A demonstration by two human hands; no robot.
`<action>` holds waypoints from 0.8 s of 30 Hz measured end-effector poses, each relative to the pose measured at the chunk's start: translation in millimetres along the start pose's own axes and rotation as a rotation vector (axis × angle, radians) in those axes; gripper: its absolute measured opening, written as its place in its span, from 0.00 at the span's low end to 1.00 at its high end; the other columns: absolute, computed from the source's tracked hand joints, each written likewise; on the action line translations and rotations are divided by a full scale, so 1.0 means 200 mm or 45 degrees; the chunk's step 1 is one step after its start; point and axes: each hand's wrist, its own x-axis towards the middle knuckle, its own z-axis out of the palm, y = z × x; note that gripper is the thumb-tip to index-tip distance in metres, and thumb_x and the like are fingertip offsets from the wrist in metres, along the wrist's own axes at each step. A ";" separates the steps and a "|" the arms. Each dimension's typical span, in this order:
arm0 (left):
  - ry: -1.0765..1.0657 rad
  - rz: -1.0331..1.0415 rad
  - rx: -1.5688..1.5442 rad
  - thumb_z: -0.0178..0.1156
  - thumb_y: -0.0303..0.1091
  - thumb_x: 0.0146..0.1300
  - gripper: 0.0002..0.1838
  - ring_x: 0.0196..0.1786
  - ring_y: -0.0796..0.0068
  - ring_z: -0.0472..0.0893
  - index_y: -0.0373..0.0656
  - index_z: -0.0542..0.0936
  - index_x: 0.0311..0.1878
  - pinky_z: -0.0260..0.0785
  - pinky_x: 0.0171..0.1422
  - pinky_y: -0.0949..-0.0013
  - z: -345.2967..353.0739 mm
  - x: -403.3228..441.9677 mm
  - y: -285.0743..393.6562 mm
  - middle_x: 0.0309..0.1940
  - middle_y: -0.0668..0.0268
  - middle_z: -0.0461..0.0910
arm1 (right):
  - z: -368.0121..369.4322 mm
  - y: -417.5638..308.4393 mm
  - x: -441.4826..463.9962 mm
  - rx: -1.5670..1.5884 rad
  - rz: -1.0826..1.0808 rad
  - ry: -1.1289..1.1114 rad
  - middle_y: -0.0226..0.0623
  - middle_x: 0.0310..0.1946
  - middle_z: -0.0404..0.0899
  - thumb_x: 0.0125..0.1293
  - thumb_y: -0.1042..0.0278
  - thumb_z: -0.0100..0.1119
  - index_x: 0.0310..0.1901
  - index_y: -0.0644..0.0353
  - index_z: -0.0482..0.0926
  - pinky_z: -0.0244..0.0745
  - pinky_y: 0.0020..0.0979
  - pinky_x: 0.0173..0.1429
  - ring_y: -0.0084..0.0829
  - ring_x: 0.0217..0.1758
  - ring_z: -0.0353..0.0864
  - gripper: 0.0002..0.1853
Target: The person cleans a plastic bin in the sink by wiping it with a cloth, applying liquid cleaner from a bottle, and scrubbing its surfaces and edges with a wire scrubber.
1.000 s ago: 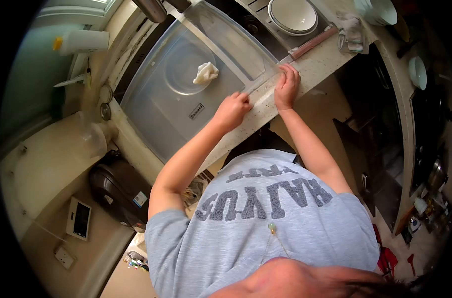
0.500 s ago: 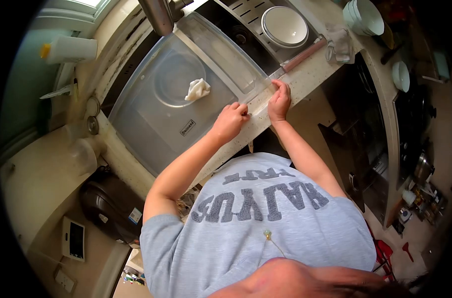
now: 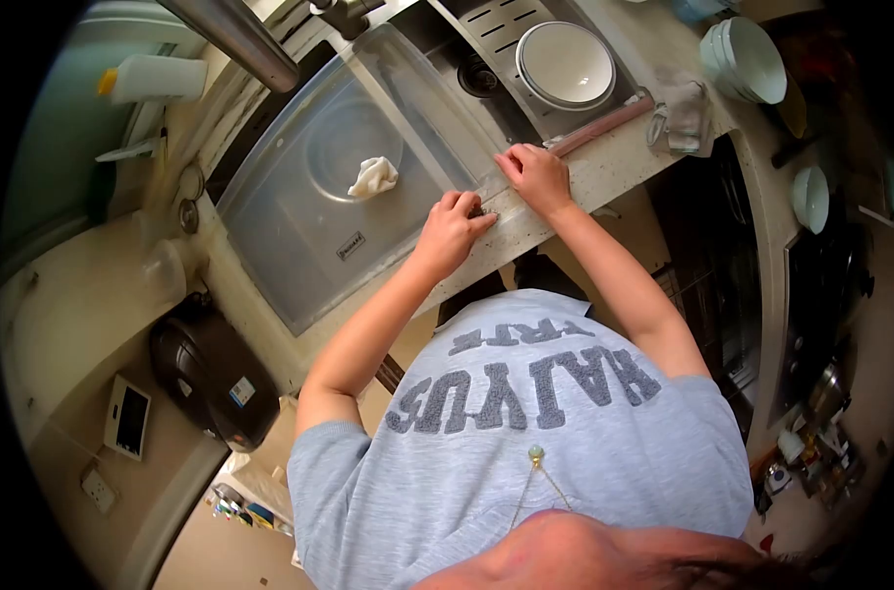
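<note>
A large translucent plastic lid [image 3: 289, 251] lies across the sink and counter, with a crumpled white cloth [image 3: 374, 177] on it. My left hand [image 3: 449, 234] is at the lid's near edge, fingers curled around a small dark thing [image 3: 477, 209] mostly hidden by them. Over the lid's right corner, my right hand [image 3: 538, 181] has its fingers bent together, seemingly pinching the rim. The fingertips cover the contact.
A steel faucet [image 3: 245, 49] overhangs the lid. White bowls [image 3: 565, 65] sit on the sink's rack, and a grey cloth [image 3: 679, 116] lies to their right. Stacked bowls [image 3: 747, 59] stand farther right. A white bottle with yellow cap [image 3: 157, 79] is at the left.
My right hand has shifted left and turned, its fingers now bent toward the lid's corner. The left hand stays by the near edge. The whole view has shifted slightly.
</note>
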 end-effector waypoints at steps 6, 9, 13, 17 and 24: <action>0.308 -0.287 -0.141 0.58 0.23 0.48 0.11 0.40 0.60 0.72 0.45 0.81 0.36 0.68 0.45 0.64 0.16 0.17 0.15 0.34 0.62 0.73 | 0.01 0.03 0.01 -0.107 -0.126 0.072 0.35 0.19 0.74 0.61 0.62 0.55 0.21 0.56 0.72 0.67 0.41 0.27 0.41 0.26 0.75 0.13; 0.210 -0.219 -0.180 0.57 0.21 0.47 0.12 0.40 0.61 0.72 0.43 0.82 0.36 0.69 0.45 0.63 0.13 0.07 0.14 0.33 0.62 0.73 | 0.03 0.05 -0.01 -0.097 -0.170 -0.007 0.36 0.18 0.74 0.60 0.63 0.55 0.20 0.56 0.71 0.66 0.41 0.26 0.42 0.25 0.75 0.13; -0.115 -0.063 -0.193 0.57 0.17 0.43 0.17 0.41 0.61 0.72 0.44 0.83 0.38 0.69 0.47 0.63 0.08 0.03 0.08 0.36 0.63 0.73 | 0.04 0.02 0.01 -0.159 -0.179 0.002 0.37 0.19 0.74 0.59 0.60 0.57 0.20 0.55 0.72 0.66 0.41 0.27 0.42 0.25 0.75 0.13; 0.058 -0.144 -0.220 0.58 0.19 0.43 0.15 0.42 0.60 0.72 0.44 0.83 0.36 0.68 0.46 0.63 0.12 0.13 0.12 0.35 0.62 0.73 | 0.04 -0.04 0.07 -0.181 -0.064 -0.181 0.35 0.20 0.76 0.57 0.55 0.59 0.23 0.54 0.73 0.67 0.40 0.27 0.41 0.25 0.76 0.13; -0.012 -0.059 -0.188 0.58 0.21 0.43 0.13 0.41 0.62 0.72 0.44 0.83 0.33 0.69 0.45 0.63 0.10 0.06 0.09 0.35 0.63 0.73 | 0.13 0.01 0.03 -0.115 0.022 -0.083 0.31 0.18 0.76 0.55 0.54 0.61 0.25 0.53 0.73 0.68 0.39 0.26 0.39 0.23 0.77 0.13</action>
